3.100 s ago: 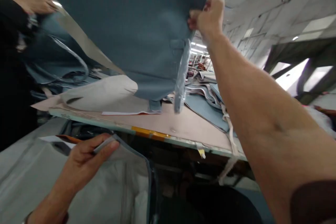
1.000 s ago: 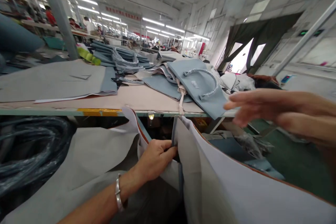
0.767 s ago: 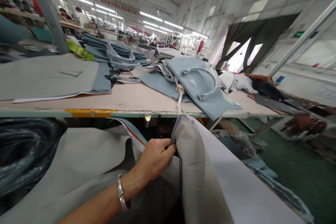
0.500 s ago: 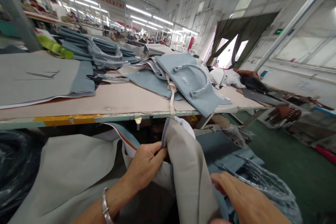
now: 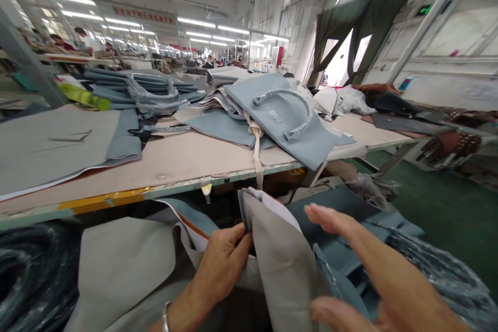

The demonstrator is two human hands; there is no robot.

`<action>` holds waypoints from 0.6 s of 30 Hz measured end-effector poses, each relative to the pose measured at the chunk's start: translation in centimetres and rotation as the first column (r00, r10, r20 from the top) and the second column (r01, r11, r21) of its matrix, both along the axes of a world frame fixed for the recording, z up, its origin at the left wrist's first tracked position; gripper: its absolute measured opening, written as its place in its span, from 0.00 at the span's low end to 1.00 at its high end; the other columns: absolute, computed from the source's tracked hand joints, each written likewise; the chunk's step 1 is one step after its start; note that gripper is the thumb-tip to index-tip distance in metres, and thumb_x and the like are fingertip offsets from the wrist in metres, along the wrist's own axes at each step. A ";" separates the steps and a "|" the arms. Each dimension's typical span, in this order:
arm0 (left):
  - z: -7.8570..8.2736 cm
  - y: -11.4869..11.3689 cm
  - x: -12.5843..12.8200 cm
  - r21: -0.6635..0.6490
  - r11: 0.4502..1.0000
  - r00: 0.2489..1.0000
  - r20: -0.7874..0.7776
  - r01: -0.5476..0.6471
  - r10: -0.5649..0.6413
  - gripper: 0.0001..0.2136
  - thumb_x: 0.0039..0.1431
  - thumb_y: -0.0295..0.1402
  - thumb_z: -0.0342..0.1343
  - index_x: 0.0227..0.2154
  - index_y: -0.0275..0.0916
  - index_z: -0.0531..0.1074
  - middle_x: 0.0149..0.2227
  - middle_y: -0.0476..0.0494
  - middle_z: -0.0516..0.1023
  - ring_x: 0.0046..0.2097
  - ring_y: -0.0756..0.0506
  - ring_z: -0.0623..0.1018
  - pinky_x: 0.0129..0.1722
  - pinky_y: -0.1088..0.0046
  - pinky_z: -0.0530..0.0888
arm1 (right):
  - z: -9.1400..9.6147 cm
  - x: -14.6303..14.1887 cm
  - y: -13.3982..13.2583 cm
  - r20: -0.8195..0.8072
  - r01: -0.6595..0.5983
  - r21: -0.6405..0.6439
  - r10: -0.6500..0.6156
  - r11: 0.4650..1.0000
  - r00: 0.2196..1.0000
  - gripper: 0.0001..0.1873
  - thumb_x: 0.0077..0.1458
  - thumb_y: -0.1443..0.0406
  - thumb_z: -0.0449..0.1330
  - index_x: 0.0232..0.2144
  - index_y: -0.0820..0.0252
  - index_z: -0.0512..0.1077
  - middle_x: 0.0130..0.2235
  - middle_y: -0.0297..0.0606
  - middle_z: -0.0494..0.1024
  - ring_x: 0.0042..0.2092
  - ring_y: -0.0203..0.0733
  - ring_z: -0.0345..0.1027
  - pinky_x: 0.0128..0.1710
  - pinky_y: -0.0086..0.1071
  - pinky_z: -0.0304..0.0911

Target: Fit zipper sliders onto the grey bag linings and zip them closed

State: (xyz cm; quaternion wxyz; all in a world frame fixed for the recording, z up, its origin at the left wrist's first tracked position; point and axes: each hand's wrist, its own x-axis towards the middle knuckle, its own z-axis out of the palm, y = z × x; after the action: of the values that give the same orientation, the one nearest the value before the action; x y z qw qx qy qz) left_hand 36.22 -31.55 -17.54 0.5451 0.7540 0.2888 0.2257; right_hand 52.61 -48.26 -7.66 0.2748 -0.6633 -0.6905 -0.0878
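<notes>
The grey cloth (image 5: 282, 264) stands in front of the person, between the two hands, and its dark upper edge is in the left hand (image 5: 225, 257). This hand is closed in a pinch, with the thumb and the fingers upon the edge. The right hand (image 5: 383, 275) is wide open, thumb apart from the fingers, and holds nothing that I can see; whether its thumb touches the cloth, I cannot tell. Beyond this hand lie blue pieces (image 5: 330, 205), and to its right, handles in clear plastic (image 5: 439, 264). Ahead of both hands is the worktop (image 5: 187, 158), carrying a blue bag (image 5: 268, 119) with a curved handle (image 5: 310, 113).
</notes>
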 end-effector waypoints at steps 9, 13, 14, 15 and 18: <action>0.7 -1.2 0.8 0.259 0.965 0.986 -0.149 -0.036 0.077 0.16 0.64 0.37 0.44 0.21 0.39 0.62 0.23 0.49 0.71 0.28 0.47 0.70 0.30 0.71 0.57 | -2.8 -2.3 5.8 0.311 0.135 0.140 -0.173 0.981 0.935 0.36 0.57 0.69 0.56 0.65 0.70 0.51 0.60 0.55 0.63 0.57 0.58 0.61 0.53 0.52 0.66; 1.6 -2.0 1.3 0.331 0.943 0.986 -0.161 0.020 0.036 0.19 0.66 0.39 0.44 0.20 0.39 0.58 0.21 0.51 0.65 0.25 0.49 0.66 0.29 0.71 0.54 | -2.1 1.3 5.2 0.204 0.249 0.039 -0.252 0.968 0.946 0.27 0.59 0.72 0.49 0.61 0.69 0.61 0.50 0.50 0.72 0.47 0.53 0.68 0.47 0.47 0.68; 2.0 -2.3 1.5 0.347 0.937 0.987 -0.156 0.036 0.020 0.19 0.67 0.39 0.44 0.20 0.39 0.58 0.20 0.51 0.65 0.25 0.49 0.66 0.29 0.70 0.54 | -1.5 2.0 5.2 0.174 0.284 -0.026 -0.275 0.959 0.946 0.25 0.57 0.74 0.48 0.56 0.69 0.66 0.47 0.49 0.74 0.46 0.53 0.69 0.47 0.47 0.67; 2.3 -2.6 1.8 0.365 0.930 0.988 -0.151 0.048 0.008 0.18 0.67 0.39 0.44 0.20 0.39 0.59 0.21 0.51 0.66 0.25 0.49 0.66 0.28 0.70 0.53 | -0.9 2.6 5.2 0.153 0.322 -0.084 -0.307 0.943 0.939 0.23 0.55 0.75 0.48 0.51 0.67 0.71 0.45 0.48 0.74 0.45 0.54 0.69 0.47 0.48 0.65; 3.0 -3.0 2.6 0.417 0.907 0.991 -0.133 0.061 -0.006 0.17 0.66 0.37 0.44 0.21 0.39 0.61 0.22 0.50 0.68 0.26 0.49 0.68 0.29 0.70 0.53 | 0.0 3.0 5.2 0.127 0.434 -0.107 -0.421 0.895 0.898 0.21 0.54 0.75 0.46 0.44 0.66 0.74 0.42 0.47 0.75 0.46 0.55 0.68 0.50 0.50 0.61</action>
State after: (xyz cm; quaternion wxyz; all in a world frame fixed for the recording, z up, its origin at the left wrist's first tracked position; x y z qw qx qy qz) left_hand 38.77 -34.56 -14.51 0.3539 0.8715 0.2551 0.2240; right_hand 55.59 -43.11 -7.64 0.1689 -0.8104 -0.5450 -0.1333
